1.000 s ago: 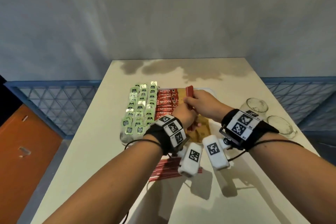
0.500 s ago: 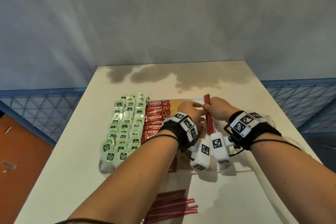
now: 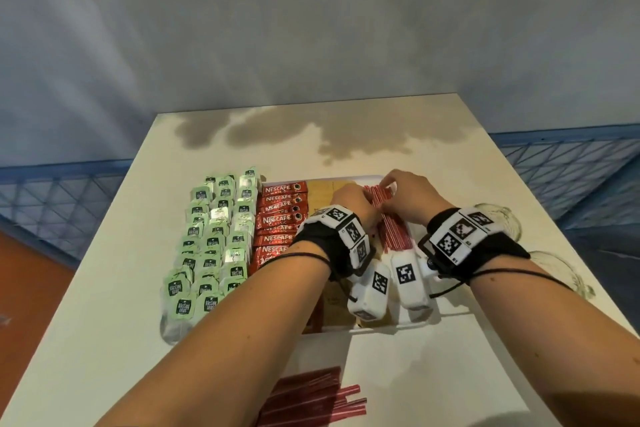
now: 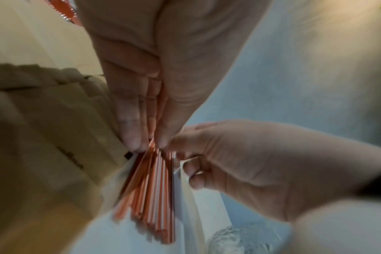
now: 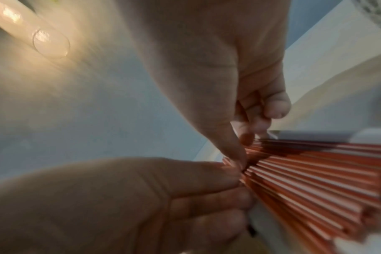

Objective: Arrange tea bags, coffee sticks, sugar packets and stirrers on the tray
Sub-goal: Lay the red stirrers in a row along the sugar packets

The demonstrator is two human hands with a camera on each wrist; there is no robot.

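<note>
A white tray (image 3: pixel 381 326) holds rows of green tea bags (image 3: pixel 211 243), red coffee sticks (image 3: pixel 280 218), brown sugar packets (image 3: pixel 322 189) and, along its right side, a bundle of red stirrers (image 3: pixel 394 236). Both hands meet at the bundle's far end. My left hand (image 3: pixel 363 198) pinches the stirrer tips between thumb and straight fingers, as the left wrist view shows (image 4: pixel 149 144). My right hand (image 3: pixel 388 189) holds the same end from the right, thumb on top and fingers curled behind (image 5: pixel 243 151). The stirrers (image 5: pixel 315 180) fan out flat away from the fingers.
A second pile of loose red stirrers (image 3: pixel 311 399) lies on the white table near its front edge. Two clear glasses (image 3: pixel 502 222) (image 3: pixel 554 270) stand right of the tray, close to my right wrist. A blue railing runs behind the table.
The stirrer bundle, held up above the tray before, has come down and lies along the tray's right side. Both hands followed it and stay at its far end.
</note>
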